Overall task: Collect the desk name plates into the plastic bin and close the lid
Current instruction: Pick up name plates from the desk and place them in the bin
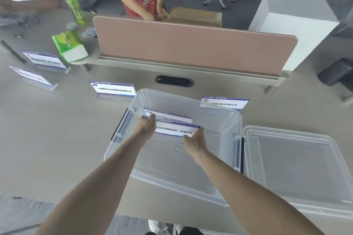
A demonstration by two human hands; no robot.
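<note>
A clear plastic bin [219, 183] stands open on the desk in front of me. Inside it, my left hand [147, 126] and my right hand [193, 140] hold a white and purple name plate [174, 129] by its two ends. Right behind it in the bin leans a second name plate [172, 115]. The bin's clear lid [298, 162] lies flat to the right of the bin. More name plates stand on the desk: one [112, 88] behind the bin's left corner, one [226, 102] behind its right corner, and two at the far left [44, 61], [31, 76].
A pink divider panel [191, 44] runs across the back of the desk, with a cable slot [173, 80] in front of it. A green tissue pack [69, 46] and a green bottle [73, 4] sit at the back left. Two people stand behind the desk.
</note>
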